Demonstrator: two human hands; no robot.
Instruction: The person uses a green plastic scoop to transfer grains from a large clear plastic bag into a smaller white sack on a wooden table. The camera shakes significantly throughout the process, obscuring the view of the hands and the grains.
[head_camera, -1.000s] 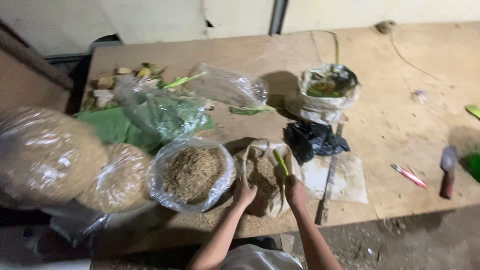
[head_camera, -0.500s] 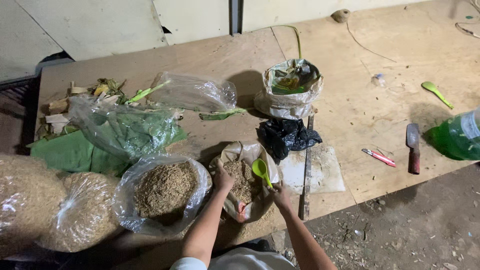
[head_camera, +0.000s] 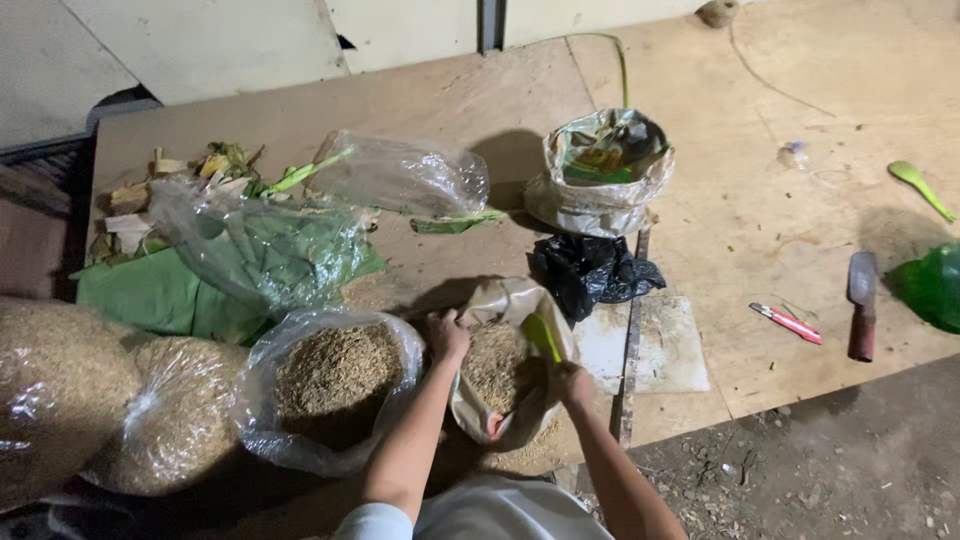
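black plastic bag, cleaver, pink cutter, green leaves

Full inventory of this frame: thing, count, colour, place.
grain bag: 1, tan, table front, open, between both hands
green scoop: 1, in that bag
open husk bag: 1, clear, left of it
tied husk bags: 2, clear, far left
leaf bag: 1, clear, green leaves, left middle
empty-looking bag: 1, clear, centre back
rolled-down bag: 1, whitish, centre right
black bag: 1, crumpled
red cutter: 1, right
knife: 1, right
green spoon: 1, far right
left hand: on bag rim
right hand: on bag rim
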